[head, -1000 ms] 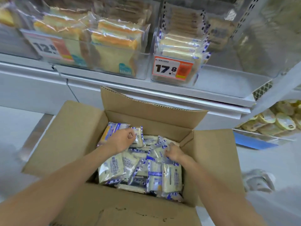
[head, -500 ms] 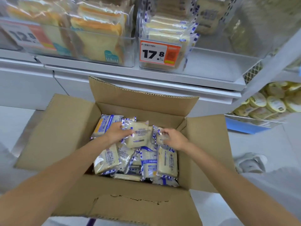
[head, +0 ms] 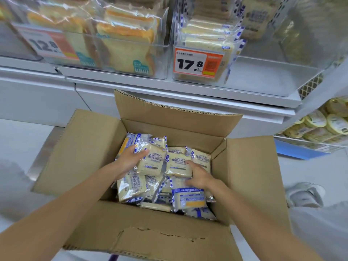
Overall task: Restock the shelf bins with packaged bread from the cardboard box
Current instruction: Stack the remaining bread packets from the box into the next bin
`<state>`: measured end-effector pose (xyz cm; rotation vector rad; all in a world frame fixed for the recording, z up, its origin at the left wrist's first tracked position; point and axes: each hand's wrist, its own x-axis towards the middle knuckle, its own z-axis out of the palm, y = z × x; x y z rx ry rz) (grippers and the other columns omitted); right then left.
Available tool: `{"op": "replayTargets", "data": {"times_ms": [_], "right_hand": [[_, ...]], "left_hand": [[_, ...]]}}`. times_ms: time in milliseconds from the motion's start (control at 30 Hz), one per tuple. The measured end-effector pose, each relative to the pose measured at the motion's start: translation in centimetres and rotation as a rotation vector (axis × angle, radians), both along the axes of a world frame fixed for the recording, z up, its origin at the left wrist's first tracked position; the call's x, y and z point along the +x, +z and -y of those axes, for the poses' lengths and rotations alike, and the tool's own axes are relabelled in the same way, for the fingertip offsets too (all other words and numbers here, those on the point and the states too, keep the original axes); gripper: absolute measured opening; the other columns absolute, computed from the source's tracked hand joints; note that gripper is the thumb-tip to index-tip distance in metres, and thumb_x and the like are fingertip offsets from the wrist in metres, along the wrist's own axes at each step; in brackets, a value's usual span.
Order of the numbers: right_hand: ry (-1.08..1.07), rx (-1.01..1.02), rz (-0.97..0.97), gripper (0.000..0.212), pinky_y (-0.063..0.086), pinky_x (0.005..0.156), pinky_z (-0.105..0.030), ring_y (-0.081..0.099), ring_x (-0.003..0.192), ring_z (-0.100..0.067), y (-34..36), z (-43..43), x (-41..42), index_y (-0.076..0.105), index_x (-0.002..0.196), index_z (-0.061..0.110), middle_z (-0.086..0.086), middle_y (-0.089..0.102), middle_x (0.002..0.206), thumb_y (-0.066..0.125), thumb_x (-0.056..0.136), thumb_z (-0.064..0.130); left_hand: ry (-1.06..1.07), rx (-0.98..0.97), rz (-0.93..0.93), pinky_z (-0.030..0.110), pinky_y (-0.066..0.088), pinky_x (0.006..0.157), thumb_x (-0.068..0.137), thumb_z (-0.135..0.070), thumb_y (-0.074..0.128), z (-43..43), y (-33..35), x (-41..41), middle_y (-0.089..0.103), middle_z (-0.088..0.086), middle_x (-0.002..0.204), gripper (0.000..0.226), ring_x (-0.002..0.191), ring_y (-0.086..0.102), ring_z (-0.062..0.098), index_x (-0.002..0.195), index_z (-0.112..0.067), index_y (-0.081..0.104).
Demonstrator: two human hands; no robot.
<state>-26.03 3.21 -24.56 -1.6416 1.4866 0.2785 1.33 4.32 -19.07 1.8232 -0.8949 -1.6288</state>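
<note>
Box (head: pixel 90 147): stood open on the floor below the shelf, flaps spread.
Packs (head: pixel 131 187): lay heaped inside the box.
Left hand (head: pixel 130 159): gripped one pack (head: pixel 152 162) at its left edge, thumb on top.
Right hand (head: pixel 199 176): lay on a second pack (head: pixel 178 163), fingers loosely spread; grip could not be told.
Bin (head: pixel 199 80): held like packs, tagged 17.8.

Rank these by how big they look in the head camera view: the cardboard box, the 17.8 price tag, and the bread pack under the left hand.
1. cardboard box
2. 17.8 price tag
3. bread pack under the left hand

Tag and pack look close in size, so their order is unsure.
</note>
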Motion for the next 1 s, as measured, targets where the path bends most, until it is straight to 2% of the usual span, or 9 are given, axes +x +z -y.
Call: {"op": "replayTargets", "data": {"times_ms": [133, 233, 333, 500, 567, 700, 767, 867, 1000], "right_hand": [[-0.102, -0.084, 0.177, 0.060, 0.048, 0.091, -0.027, 0.057, 0.109, -0.016, 1.1, 1.1, 0.4, 0.051, 0.132, 0.021, 0.004, 0.056, 0.122, 0.078, 0.079, 0.016], [-0.171, -0.201, 0.233, 0.052, 0.050, 0.091, -0.026, 0.057, 0.110, -0.016, 3.3, 2.2, 0.2, 0.059, 0.128, 0.018, 0.005, 0.052, 0.119, 0.075, 0.080, 0.010], [-0.300, -0.283, 0.392, 0.050, 0.056, 0.088, -0.031, 0.060, 0.111, -0.019, 6.2, 2.6, -0.3, 0.061, 0.127, 0.021, 0.002, 0.050, 0.125, 0.075, 0.081, 0.006], [-0.344, -0.213, 0.631, 0.047, 0.047, 0.052, -0.011, 0.065, 0.074, 0.005, 11.7, 1.8, 0.2, 0.060, 0.120, 0.030, -0.007, 0.062, 0.122, 0.074, 0.083, 0.005], [-0.353, -0.198, 0.656, 0.045, 0.043, 0.047, -0.010, 0.061, 0.061, 0.007, 13.5, 1.3, 0.5, 0.057, 0.118, 0.029, -0.009, 0.066, 0.116, 0.073, 0.084, 0.005], [-0.264, -0.286, 0.644, 0.044, 0.054, 0.068, -0.018, 0.065, 0.094, -0.009, 16.8, 1.0, 0.6, 0.055, 0.113, 0.032, 0.003, 0.063, 0.118, 0.076, 0.081, 0.011], [-0.156, -0.309, 0.588, 0.045, 0.053, 0.083, -0.021, 0.061, 0.106, -0.008, 18.6, 1.3, 0.4, 0.056, 0.113, 0.029, 0.010, 0.060, 0.120, 0.080, 0.078, 0.016], [-0.202, -0.385, 0.558, 0.060, 0.045, 0.103, -0.034, 0.051, 0.118, -0.008, 21.7, 2.2, -0.5, 0.048, 0.123, 0.030, 0.013, 0.052, 0.129, 0.082, 0.074, 0.028], [-0.020, -0.722, 0.326, 0.105, 0.019, 0.119, -0.038, 0.020, 0.145, -0.014, 26.5, 4.2, -1.4, 0.016, 0.151, 0.036, 0.006, 0.021, 0.158, 0.082, 0.069, 0.038]], "left_hand": [[0.049, -0.034, 0.020, 0.049, 0.043, 0.106, 0.064, -0.076, 0.070, 0.2, -0.2, 1.5, 0.045, 0.005, 0.149, 0.110, 0.131, 0.048, 0.027, 0.149, -0.018, 0.033], [0.118, -0.086, 0.090, 0.035, 0.051, 0.079, 0.091, -0.044, 0.063, 0.4, 1.7, 1.2, 0.067, 0.008, 0.120, 0.044, 0.104, 0.064, 0.027, 0.123, -0.015, 0.059], [0.207, -0.113, 0.110, 0.029, 0.047, 0.064, 0.097, -0.031, 0.057, 0.8, 3.1, 0.9, 0.070, 0.007, 0.108, 0.022, 0.085, 0.064, 0.019, 0.111, -0.014, 0.060], [0.231, -0.063, -0.107, 0.058, 0.054, 0.086, 0.095, -0.042, 0.058, 1.0, 6.6, -0.2, 0.070, 0.013, 0.113, 0.036, 0.101, 0.069, 0.033, 0.119, -0.015, 0.060], [0.166, -0.046, -0.188, 0.057, 0.050, 0.095, 0.088, -0.057, 0.060, 0.9, 8.6, -1.6, 0.067, 0.011, 0.123, 0.052, 0.110, 0.065, 0.032, 0.125, -0.020, 0.058], [0.068, -0.119, -0.186, 0.049, 0.027, 0.114, 0.085, -0.068, 0.051, 0.9, 11.9, -4.0, 0.051, -0.007, 0.138, 0.069, 0.135, 0.042, 0.021, 0.142, -0.029, 0.043], [-0.004, -0.198, -0.159, 0.040, 0.036, 0.107, 0.075, -0.069, 0.065, 0.6, 13.7, -5.0, 0.065, -0.011, 0.117, 0.061, 0.115, 0.058, 0.013, 0.121, -0.030, 0.054], [-0.035, -0.318, -0.013, 0.044, 0.049, 0.100, 0.063, -0.060, 0.080, 0.9, 15.6, -5.7, 0.069, 0.000, 0.116, 0.076, 0.106, 0.064, 0.019, 0.124, -0.022, 0.056], [-0.199, -0.535, 0.138, 0.017, 0.051, 0.080, 0.085, -0.034, 0.073, 2.2, 19.9, -7.9, 0.070, -0.006, 0.102, 0.030, 0.090, 0.067, 0.003, 0.109, -0.025, 0.058]]}}
